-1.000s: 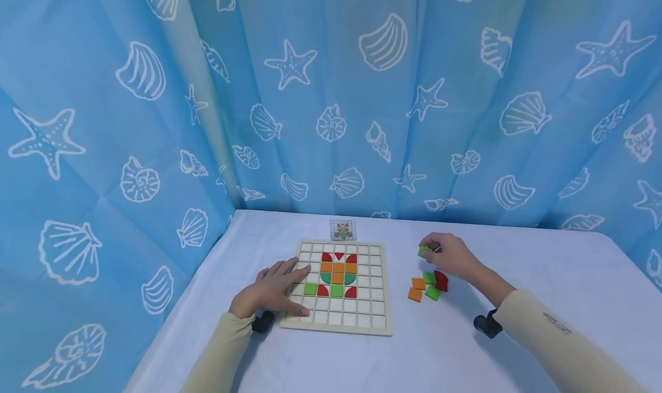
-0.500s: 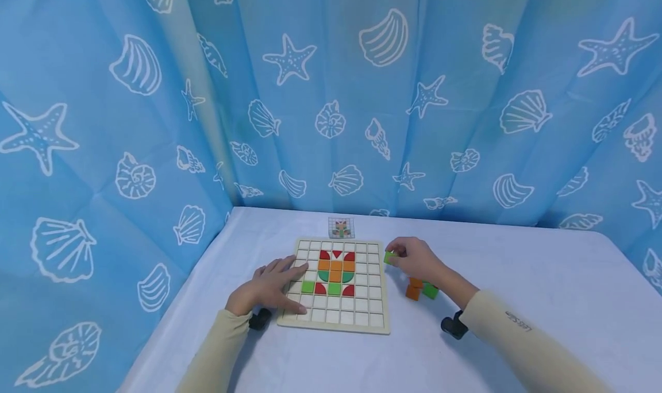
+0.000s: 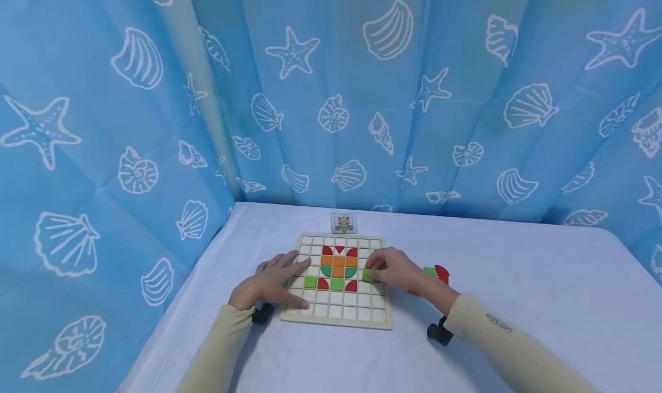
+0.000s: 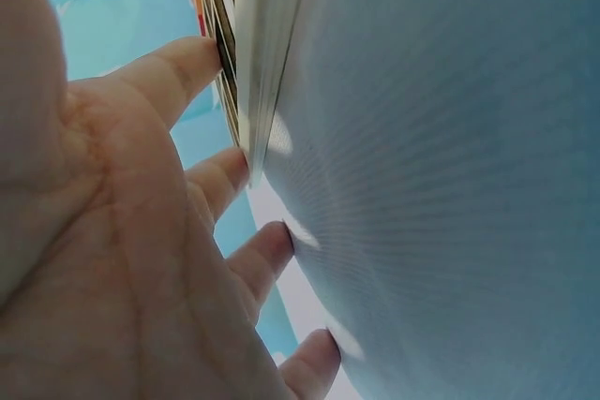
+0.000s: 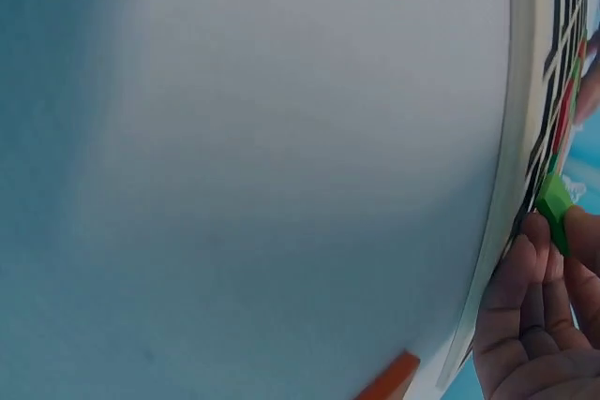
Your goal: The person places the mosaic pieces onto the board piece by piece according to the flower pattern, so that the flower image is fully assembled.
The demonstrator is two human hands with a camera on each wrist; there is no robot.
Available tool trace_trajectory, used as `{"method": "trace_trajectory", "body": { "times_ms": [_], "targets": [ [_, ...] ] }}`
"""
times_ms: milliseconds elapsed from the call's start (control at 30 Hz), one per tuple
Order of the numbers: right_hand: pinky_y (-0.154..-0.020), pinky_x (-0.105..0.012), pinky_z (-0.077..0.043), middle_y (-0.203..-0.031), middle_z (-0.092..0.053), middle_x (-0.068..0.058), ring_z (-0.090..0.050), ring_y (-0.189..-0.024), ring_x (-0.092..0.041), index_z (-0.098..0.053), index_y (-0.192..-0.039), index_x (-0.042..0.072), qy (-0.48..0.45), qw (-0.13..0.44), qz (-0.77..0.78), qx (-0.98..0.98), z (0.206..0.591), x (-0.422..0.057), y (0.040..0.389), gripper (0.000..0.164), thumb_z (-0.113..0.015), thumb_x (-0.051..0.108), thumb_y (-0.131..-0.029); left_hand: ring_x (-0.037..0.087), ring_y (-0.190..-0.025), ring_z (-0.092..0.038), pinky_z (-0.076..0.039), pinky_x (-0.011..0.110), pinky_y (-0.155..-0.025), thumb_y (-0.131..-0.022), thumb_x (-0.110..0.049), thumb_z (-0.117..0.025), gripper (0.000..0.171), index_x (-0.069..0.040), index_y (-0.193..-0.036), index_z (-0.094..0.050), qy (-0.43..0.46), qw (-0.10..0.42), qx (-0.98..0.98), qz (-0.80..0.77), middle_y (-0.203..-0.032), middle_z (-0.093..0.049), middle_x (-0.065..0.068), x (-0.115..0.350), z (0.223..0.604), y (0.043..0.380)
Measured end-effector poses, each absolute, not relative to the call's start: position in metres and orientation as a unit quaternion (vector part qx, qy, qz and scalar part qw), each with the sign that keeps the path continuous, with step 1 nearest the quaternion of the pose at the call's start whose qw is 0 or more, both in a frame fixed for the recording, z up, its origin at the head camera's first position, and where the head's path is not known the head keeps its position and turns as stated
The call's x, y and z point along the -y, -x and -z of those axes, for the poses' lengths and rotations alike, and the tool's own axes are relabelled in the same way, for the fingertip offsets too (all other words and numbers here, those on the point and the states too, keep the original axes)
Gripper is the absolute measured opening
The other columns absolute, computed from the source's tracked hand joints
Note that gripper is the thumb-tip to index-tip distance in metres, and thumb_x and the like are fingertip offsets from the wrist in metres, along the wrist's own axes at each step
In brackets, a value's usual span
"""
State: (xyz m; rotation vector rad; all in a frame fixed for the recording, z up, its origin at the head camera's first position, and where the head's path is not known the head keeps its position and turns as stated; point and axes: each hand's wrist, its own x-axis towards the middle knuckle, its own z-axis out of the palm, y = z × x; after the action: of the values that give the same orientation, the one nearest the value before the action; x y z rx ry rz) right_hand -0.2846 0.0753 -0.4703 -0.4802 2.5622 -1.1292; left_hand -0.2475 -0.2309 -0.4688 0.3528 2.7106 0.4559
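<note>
On the white table lies a gridded pattern board (image 3: 336, 323) with red, orange and green tiles set in its middle. My right hand (image 3: 395, 268) pinches a green square tile (image 3: 366, 275) between thumb and fingers, over the board's right-hand columns. In the right wrist view that green tile (image 5: 555, 201) is tilted close to the grid. My left hand (image 3: 270, 282) lies spread over the board's left edge, fingers straight. In the left wrist view its fingertips (image 4: 202, 58) touch the board's edge (image 4: 267, 35) and the table. Two green squares (image 3: 310, 282) sit in a lower row with red quarter-round tiles.
Beyond the board lies a small pattern card (image 3: 343, 223). Loose tiles lie to the right, partly hidden by the right forearm: a red one (image 3: 442, 274), a green one (image 3: 430, 271) and an orange one (image 3: 414, 292). A blue shell-patterned curtain (image 3: 331, 94) hangs behind.
My right hand has carried the green tile leftward, from above the loose tiles to over the right side of the board. The left hand has stayed in place.
</note>
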Motion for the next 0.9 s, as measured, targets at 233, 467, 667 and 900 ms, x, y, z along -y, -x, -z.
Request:
{"method": "trace_trajectory", "body": {
  "times_ms": [233,467,667,900],
  "targets": [
    [-0.073,-0.026,-0.053,-0.083,-0.066,0.003,-0.059,-0.077,-0.013,-0.07,-0.091,0.013,0.175,0.15,0.377,-0.897,0.474,-0.069,0.28,0.008,-0.076,0.012,-0.086,0.035,-0.152,-0.012,-0.013,0.065,-0.118,-0.07,-0.065,-0.079,0.102,-0.036,-0.155,-0.031,-0.123,0.183,-0.962,-0.162,-0.166,-0.016,0.004,0.23,0.469,0.248],
    [-0.069,-0.025,-0.05,-0.077,-0.064,0.003,-0.055,-0.074,-0.013,-0.07,-0.081,0.014,0.176,0.149,0.338,-0.913,0.472,-0.064,0.275,0.009,-0.079,0.011,-0.083,0.035,-0.153,-0.01,-0.012,0.064,-0.118,-0.071,-0.065,-0.078,0.102,-0.036,-0.155,-0.03,-0.128,0.183,-0.96,-0.167,-0.167,-0.015,0.004,0.231,0.468,0.247],
    [-0.072,-0.025,-0.05,-0.08,-0.063,0.005,-0.055,-0.076,-0.012,-0.069,-0.084,0.015,0.196,0.137,0.316,-0.918,0.471,-0.06,0.273,0.011,-0.079,0.01,-0.084,0.035,-0.153,-0.01,-0.012,0.064,-0.118,-0.071,-0.063,-0.079,0.102,-0.035,-0.155,-0.03,-0.128,0.179,-0.961,-0.167,-0.166,-0.016,0.005,0.232,0.467,0.248],
    [-0.07,-0.025,-0.049,-0.078,-0.061,0.004,-0.054,-0.076,-0.013,-0.07,-0.085,0.015,0.182,0.145,0.329,-0.915,0.474,-0.06,0.274,0.011,-0.08,0.01,-0.083,0.036,-0.152,-0.011,-0.012,0.064,-0.118,-0.071,-0.062,-0.08,0.101,-0.035,-0.155,-0.031,-0.129,0.182,-0.96,-0.17,-0.166,-0.016,0.005,0.231,0.465,0.246]
  ]
}}
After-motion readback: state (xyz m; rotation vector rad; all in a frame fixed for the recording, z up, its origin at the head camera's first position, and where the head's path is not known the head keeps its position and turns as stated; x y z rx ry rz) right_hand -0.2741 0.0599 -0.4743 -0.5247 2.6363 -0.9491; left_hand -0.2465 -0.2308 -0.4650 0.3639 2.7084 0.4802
